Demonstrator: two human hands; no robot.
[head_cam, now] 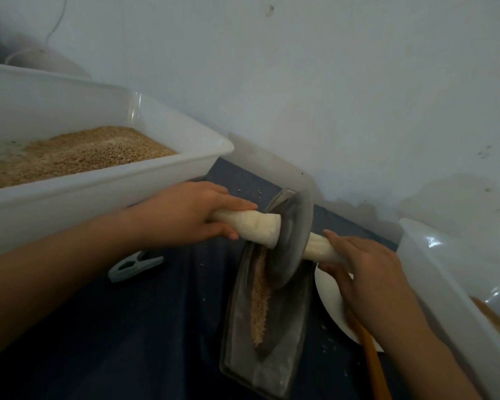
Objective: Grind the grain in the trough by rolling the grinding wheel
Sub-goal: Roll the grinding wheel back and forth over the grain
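A dark metal grinding wheel [292, 241] stands on edge in the far half of a long boat-shaped metal trough [251, 342]. A pale wooden axle [257, 226] runs through the wheel and sticks out on both sides. My left hand [191, 212] grips the left end of the axle. My right hand [364, 267] holds the right end, fingers wrapped over it. A strip of tan crushed grain [261, 298] lies along the trough's groove, on the near side of the wheel.
A white plastic tub [104, 183] of brown grain stands at the left, a second white tub [445, 284] at the right. A white plate [329, 295] and an orange handle [370, 356] lie under my right arm. A grey clip [133, 265] rests on the dark blue cloth. A wall is close behind.
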